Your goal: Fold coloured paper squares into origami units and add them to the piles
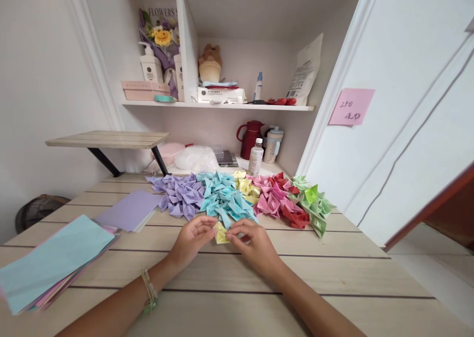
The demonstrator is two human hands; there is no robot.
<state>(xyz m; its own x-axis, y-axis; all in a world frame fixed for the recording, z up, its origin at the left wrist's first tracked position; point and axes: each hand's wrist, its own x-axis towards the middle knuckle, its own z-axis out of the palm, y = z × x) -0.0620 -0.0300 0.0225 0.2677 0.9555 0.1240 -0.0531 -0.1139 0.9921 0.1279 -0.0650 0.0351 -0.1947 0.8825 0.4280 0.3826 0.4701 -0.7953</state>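
Note:
A small piece of folded yellow paper (221,233) is held between my two hands, just above the slatted wooden table (333,273). My left hand (194,237) pinches its left edge between thumb and fingers. On the other side, the thumb and fingertips of my right hand (252,241) grip its right edge. Right behind the hands lie heaps of folded paper pieces: purple (181,194), light blue (225,196), yellow (246,186), pink (269,196), red (296,217) and green (316,206).
Stacks of flat paper, one topped light blue (55,258) and one purple (129,209), lie at the left. A small raised wooden stand (107,138) is behind them. A clear bottle (256,158) stands behind the heaps, near a red jug (252,137).

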